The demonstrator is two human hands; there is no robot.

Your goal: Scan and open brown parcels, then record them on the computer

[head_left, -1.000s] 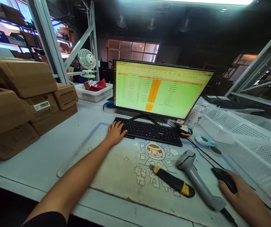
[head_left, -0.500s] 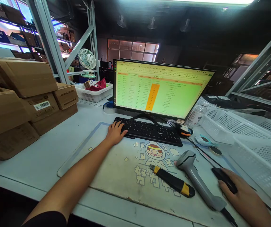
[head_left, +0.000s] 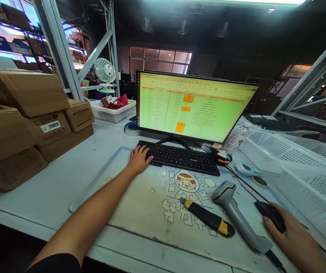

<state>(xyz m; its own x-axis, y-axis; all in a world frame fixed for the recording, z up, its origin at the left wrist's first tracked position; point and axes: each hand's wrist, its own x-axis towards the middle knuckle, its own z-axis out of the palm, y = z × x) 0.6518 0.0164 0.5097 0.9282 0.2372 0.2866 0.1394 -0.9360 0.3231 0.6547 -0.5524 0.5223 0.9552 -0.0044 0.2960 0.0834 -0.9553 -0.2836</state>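
Head view: black plastic keyboard (head_left: 180, 159), mouse (head_left: 270, 216)

light: ceiling light strip (head_left: 254, 1) blazes overhead, I see daylight through the windows (head_left: 6, 34) on my left | dim: the far room (head_left: 208, 57) sinks dark | glare: monitor (head_left: 194, 106) glows bright | shadow: soft under my right hand (head_left: 295, 237) | edges: steel rack (head_left: 57, 49) bows, stretched | focus: sharp, no blur

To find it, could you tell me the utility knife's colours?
The utility knife is black with yellow bands, clearest in the head view.
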